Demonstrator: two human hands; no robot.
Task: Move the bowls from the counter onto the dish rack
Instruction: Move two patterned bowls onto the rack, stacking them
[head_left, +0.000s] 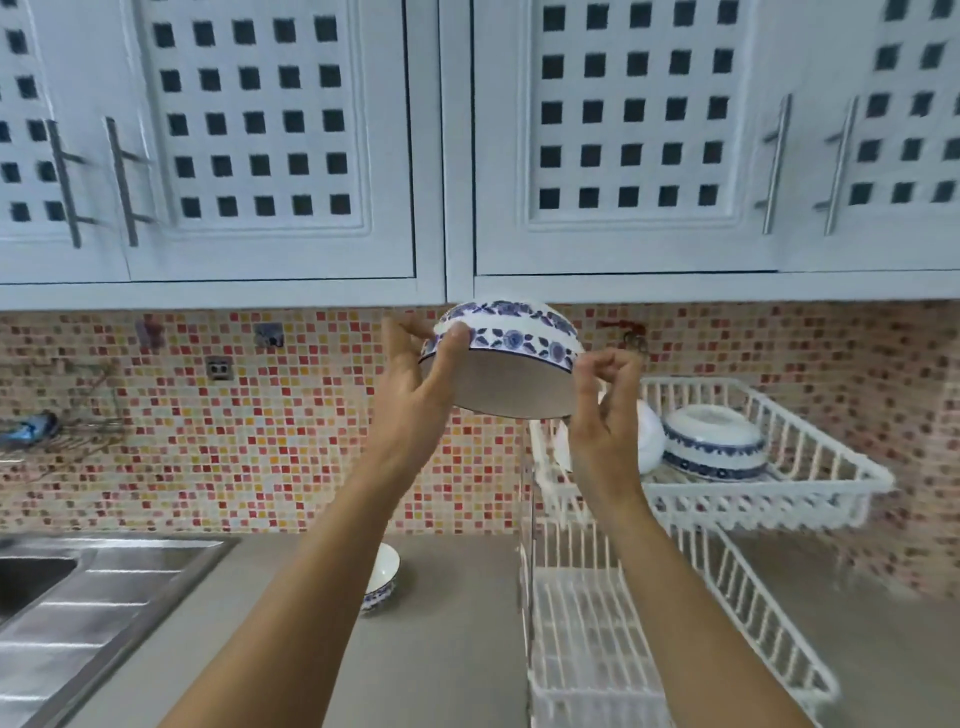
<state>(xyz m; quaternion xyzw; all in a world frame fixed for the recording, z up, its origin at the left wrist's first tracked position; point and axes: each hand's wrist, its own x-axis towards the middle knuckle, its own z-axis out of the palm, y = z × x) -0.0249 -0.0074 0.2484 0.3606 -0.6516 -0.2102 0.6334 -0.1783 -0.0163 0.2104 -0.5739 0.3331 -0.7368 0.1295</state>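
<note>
Blue-and-white bowl (506, 358) sits inverted, pinched at its rim by my left hand (415, 384), right hand (602, 410) half-curled just beside it, dish rack (810, 493) upper tier's left edge below-right, nearer my right.

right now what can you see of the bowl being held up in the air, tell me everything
The held bowl is white, ceramic-looking, with two bands of blue floral pattern around its outside and a thin dark rim line. It is turned mouth-down and tilted, so its plain interior shows. It hangs below the cabinets, up and left of the rack's top tier. The left hand grips its left rim; the right hand is at its right edge, contact unclear.
</note>
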